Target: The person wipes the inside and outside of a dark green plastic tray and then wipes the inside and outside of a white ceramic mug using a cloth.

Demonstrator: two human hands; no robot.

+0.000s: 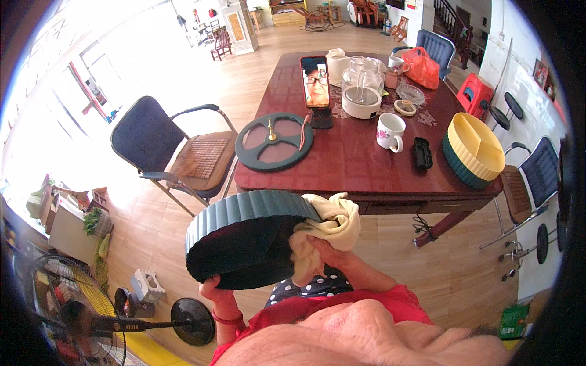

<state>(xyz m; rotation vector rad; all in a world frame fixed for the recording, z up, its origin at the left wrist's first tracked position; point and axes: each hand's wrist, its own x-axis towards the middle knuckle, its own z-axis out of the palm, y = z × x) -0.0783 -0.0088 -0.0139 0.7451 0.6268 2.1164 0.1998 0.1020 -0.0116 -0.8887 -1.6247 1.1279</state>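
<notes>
Tilted in front of my body is a round dark green box [256,208] with ribbed sides, its dark hollow side facing me. At its lower left edge my left hand [211,288] grips the rim; part of the fingers is hidden behind the wall. A bunched cream cloth [334,213] lies over the right edge of the box, and my right hand [329,251] is closed on it, pressing it against the wall. Beyond, on the table, rests a flat green round frame [245,146] with large openings and a gold knob [272,135] at its centre.
The red-brown table [360,174] holds a propped phone [315,85] showing a person, a glass kettle [361,91], a flowered mug [390,131], a small black case [422,154] and a yellow divided tray [473,146]. Left are a chair [146,134] and a standing fan [79,317].
</notes>
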